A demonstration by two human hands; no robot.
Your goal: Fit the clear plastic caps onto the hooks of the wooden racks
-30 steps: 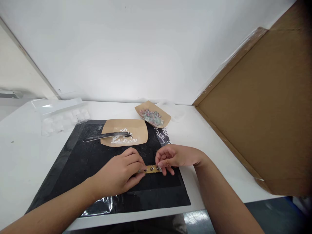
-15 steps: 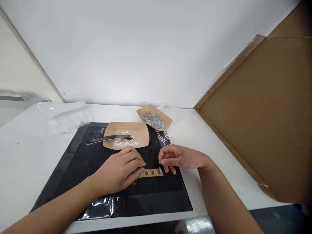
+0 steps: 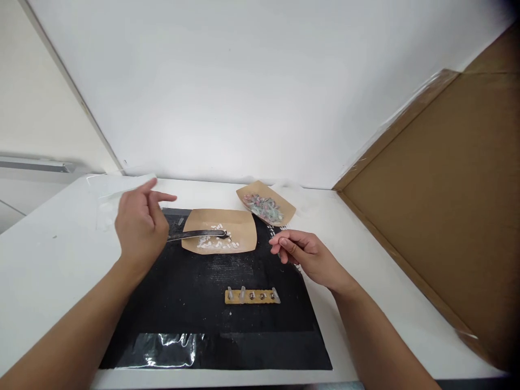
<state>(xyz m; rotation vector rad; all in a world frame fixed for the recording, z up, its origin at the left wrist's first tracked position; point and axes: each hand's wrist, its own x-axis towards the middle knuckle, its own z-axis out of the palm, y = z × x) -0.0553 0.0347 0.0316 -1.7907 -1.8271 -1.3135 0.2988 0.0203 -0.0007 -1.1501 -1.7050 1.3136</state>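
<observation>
My left hand (image 3: 142, 219) is raised over the left side of the table, in front of a clear plastic box. Its thumb and forefinger are spread apart with nothing visible between them. At the right edge of the black mat (image 3: 182, 303), my right hand (image 3: 304, 254) is closed in a pinch; whether something tiny is in it cannot be made out. On the mat between and below the hands lies a narrow yellow-brown strip (image 3: 257, 297). It carries several small round metallic spots, and translucent nail-shaped pieces stand at its left part and right end.
A brown paper tray (image 3: 239, 222) holds small white bits, with dark tweezers (image 3: 195, 234) lying across it. Behind, another paper tray (image 3: 286, 208) contains many small coloured pieces. The clear plastic box (image 3: 106, 208) is partly hidden by my left hand. A cardboard panel (image 3: 439, 216) stands on the right.
My left hand has left the strip and moved up and left towards the plastic box, its fingers opening. My right hand has lifted slightly from the strip's end and pinched together.
</observation>
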